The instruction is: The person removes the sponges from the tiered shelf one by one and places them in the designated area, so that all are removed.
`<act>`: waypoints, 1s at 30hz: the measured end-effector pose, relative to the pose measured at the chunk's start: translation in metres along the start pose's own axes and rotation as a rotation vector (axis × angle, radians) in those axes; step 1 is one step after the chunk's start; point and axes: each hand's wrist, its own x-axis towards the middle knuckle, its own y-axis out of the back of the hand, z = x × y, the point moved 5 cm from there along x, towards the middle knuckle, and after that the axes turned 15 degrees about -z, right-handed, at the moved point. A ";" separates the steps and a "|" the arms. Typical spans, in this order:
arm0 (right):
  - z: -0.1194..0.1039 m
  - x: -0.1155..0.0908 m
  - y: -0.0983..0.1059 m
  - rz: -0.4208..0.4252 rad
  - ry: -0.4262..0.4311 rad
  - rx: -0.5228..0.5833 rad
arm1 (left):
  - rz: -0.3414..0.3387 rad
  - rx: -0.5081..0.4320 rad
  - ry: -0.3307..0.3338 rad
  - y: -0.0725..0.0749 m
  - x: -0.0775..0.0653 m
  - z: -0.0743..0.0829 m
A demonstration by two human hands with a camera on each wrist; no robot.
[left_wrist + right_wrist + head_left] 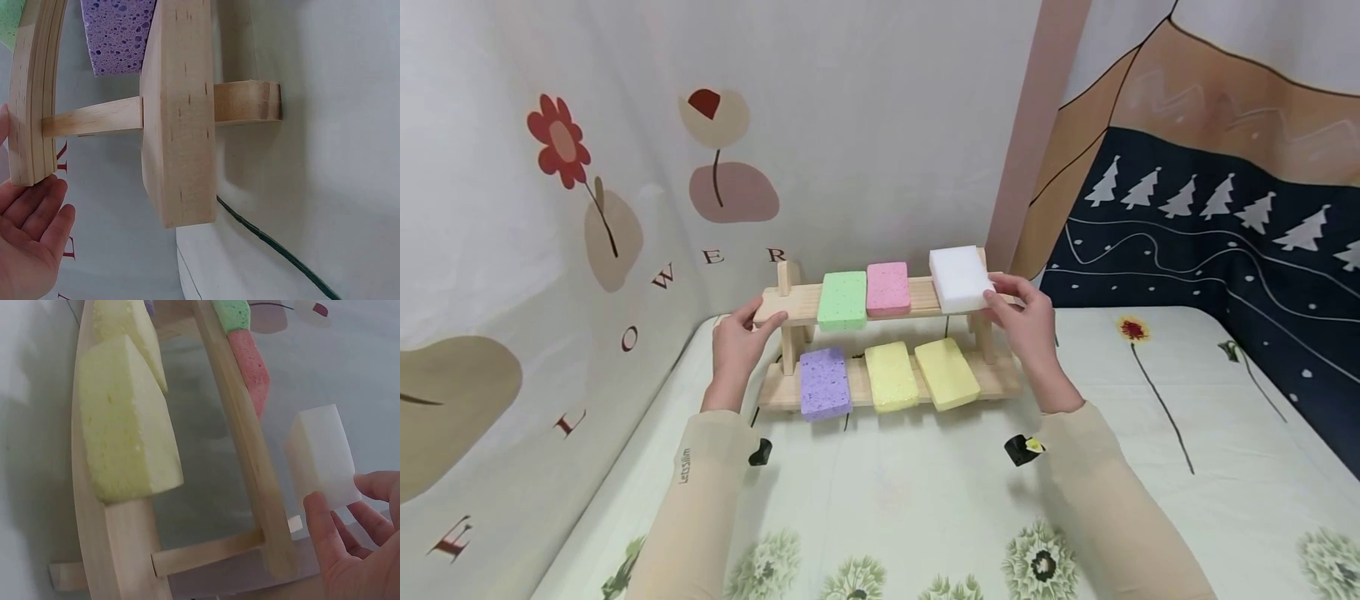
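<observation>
A small two-tier wooden rack stands on the cloth. My left hand grips the left end of its upper shelf, thumb on top and fingers curled at the end of the board. Above the right end of that shelf, my right hand pinches a white sponge block between thumb and fingers; in the right wrist view it is held by its near end. A green sponge and a pink sponge lie on the upper shelf, side by side.
The lower shelf bears a purple sponge and two yellow sponges, all overhanging its front edge. Flower-printed cloth covers the surface. Behind hangs a printed fabric wall, with a dark tree-patterned panel at the right.
</observation>
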 end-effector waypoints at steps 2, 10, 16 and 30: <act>-0.001 -0.001 0.004 0.013 0.004 0.003 | 0.002 -0.003 0.000 0.000 0.000 -0.001; -0.002 -0.002 0.021 0.067 0.004 -0.006 | 0.002 -0.007 -0.001 -0.001 0.000 -0.001; -0.002 -0.003 0.031 0.082 -0.006 -0.024 | 0.002 -0.005 -0.002 0.000 0.000 0.001; 0.003 -0.008 0.052 0.145 -0.078 -0.089 | 0.006 -0.003 -0.011 0.000 -0.001 0.002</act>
